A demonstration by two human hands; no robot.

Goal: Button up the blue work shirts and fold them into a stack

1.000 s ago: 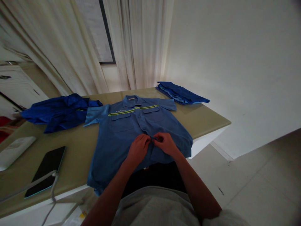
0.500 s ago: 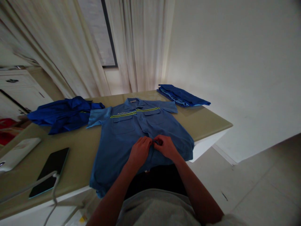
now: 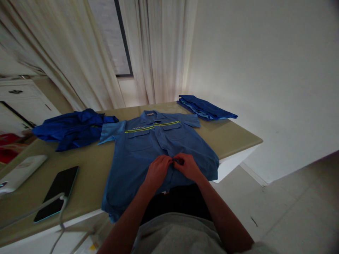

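Observation:
A blue short-sleeved work shirt [image 3: 137,148] with a yellow reflective chest stripe lies spread front-up on the olive table [image 3: 233,135], its hem hanging over the near edge. My left hand [image 3: 157,171] and my right hand [image 3: 186,165] meet at the lower front placket, fingers pinched closed on the shirt's fabric there. What lies between the fingertips is too small to make out.
A crumpled dark blue garment [image 3: 71,127] lies at the left, a folded blue garment [image 3: 206,107] at the far right corner. A dark phone [image 3: 57,192] with a cable and a white device [image 3: 19,173] sit near left. Curtains hang behind; bare floor lies right.
My hands have stayed pinched together at the shirt's placket, shifting only slightly. The view has drifted a little, so the table sits slightly lower in frame.

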